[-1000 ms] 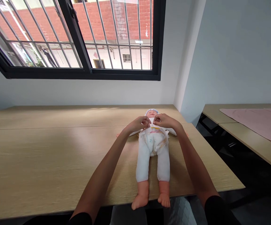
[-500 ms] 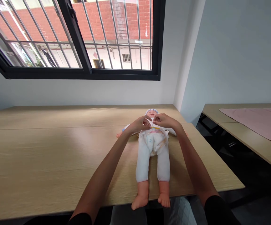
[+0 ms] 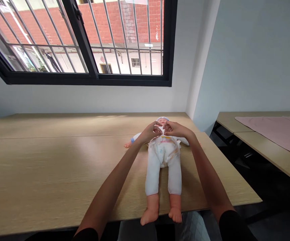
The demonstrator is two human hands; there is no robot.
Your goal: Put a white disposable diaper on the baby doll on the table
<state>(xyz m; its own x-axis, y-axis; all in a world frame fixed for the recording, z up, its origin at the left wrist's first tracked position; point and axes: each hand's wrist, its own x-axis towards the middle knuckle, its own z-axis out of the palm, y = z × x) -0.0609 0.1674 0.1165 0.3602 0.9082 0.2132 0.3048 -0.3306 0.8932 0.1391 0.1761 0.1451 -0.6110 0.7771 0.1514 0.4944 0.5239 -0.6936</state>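
Note:
A baby doll (image 3: 153, 177) in white clothes and a cap lies on its back on the wooden table (image 3: 59, 174), its feet over the front edge. My left hand (image 3: 152, 131) is at the left side of the doll's upper chest, fingers curled in. Facing it across the chest is my right hand (image 3: 172, 129), also curled, just below the doll's face. Both hands touch the white top near the neck. Whatever lies between the fingertips is too small to make out. A diaper-like white cloth (image 3: 165, 152) covers the doll's hips.
A barred window (image 3: 125, 40) is in the wall behind the table. To the right, past a dark gap, stands a second table (image 3: 273, 147) with a pink cloth (image 3: 280, 129) on it. The doll's arms stretch out sideways.
My left hand has shifted slightly right and up, showing more of the doll's arm and blue cuff. My right hand has barely moved.

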